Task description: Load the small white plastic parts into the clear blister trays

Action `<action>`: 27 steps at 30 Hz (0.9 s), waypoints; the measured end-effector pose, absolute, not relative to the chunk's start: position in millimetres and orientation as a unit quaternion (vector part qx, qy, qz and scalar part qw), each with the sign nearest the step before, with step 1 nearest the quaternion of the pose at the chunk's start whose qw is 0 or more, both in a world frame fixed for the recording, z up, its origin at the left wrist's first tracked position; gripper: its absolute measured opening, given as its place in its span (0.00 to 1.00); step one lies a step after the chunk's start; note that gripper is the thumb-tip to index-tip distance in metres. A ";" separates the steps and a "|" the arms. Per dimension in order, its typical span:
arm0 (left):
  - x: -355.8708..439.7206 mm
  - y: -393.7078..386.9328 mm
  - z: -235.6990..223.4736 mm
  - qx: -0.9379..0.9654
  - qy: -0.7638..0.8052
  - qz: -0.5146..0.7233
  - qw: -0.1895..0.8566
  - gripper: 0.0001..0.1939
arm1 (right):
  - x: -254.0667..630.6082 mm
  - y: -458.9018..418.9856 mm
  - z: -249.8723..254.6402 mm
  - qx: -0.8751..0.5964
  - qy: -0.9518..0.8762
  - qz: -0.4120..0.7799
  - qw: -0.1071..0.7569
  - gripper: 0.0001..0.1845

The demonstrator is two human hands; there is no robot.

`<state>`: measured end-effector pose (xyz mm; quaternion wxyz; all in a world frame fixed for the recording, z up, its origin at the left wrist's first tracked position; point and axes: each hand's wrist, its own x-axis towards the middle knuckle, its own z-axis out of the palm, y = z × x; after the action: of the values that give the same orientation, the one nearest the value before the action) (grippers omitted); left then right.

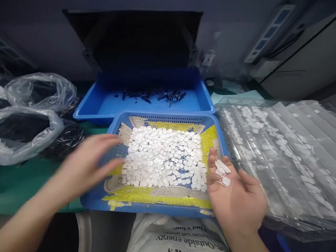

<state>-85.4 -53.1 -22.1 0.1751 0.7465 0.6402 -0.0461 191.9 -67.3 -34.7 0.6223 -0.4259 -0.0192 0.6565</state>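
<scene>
A blue plastic basket (162,117) lined with yellow printed paper (157,197) holds a dense heap of small white pieces (162,157). My right hand (233,196) lies palm up at the basket's right edge, with several white pieces (222,171) resting on its fingers. My left hand (84,168) is blurred above the basket's left side. Its fingers are apart, it holds nothing I can see, and it is nearest the heap's left edge.
Behind the basket, a blue tray (149,108) holds scattered dark parts (149,95). Clear plastic bags (39,91) lie at the left on a green surface (26,185). A clear sheet of pocketed plastic (283,157), with white pieces inside, lies at the right.
</scene>
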 end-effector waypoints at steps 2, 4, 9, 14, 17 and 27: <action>-55.1 -40.7 -28.5 0.796 0.553 -0.134 0.207 0.36 | 192.0 -68.0 -34.1 -0.405 -0.013 0.660 0.633 0.10; -25.4 -29.6 -42.3 0.807 0.493 -0.245 0.215 0.45 | 191.6 -68.4 -33.2 -0.383 -0.010 0.666 0.640 0.12; 2.1 -23.5 -65.2 0.807 0.501 -0.275 0.149 0.44 | 189.7 -67.4 -32.8 -0.343 0.009 0.696 0.631 0.19; -9.2 -24.8 -62.7 0.837 0.501 -0.181 0.129 0.23 | 187.6 -66.6 -32.2 -0.311 0.019 0.723 0.617 0.24; -10.2 -20.9 -61.7 0.824 0.522 -0.130 0.177 0.14 | 187.6 -67.7 -31.3 -0.287 0.019 0.744 0.604 0.23; 14.0 -1.3 -14.4 0.744 0.552 0.056 0.371 0.08 | 186.9 -68.5 -30.0 -0.261 0.009 0.772 0.580 0.17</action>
<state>14.0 -1.3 -14.4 0.3709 0.7444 0.5525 0.0561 186.9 -68.5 -30.0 0.5798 -0.2609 0.0095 0.7718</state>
